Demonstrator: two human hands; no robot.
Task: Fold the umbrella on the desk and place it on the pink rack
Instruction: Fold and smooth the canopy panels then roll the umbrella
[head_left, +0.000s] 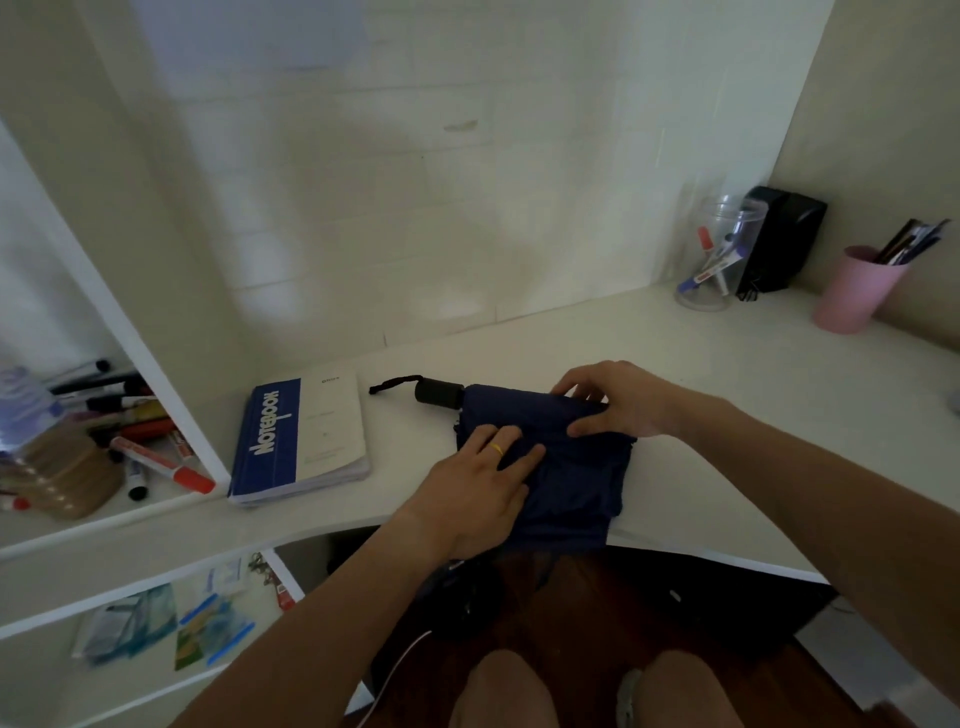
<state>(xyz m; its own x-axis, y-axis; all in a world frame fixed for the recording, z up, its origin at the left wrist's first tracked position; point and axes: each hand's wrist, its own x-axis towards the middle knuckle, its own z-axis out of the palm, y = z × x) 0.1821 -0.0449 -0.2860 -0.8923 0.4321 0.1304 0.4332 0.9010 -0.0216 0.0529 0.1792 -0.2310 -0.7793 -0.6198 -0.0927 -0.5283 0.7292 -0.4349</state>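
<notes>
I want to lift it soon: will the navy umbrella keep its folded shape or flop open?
The umbrella fabric looks thin and loose, so it probably flops open once the left hand and right hand release it. Its handle seems rigid, a safer grip.

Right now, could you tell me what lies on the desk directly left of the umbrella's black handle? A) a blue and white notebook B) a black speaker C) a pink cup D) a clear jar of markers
A: the notebook lies flat on the desk just left of the umbrella handle, while the pink cup, jar and black box stand far off at the right rear.
</notes>
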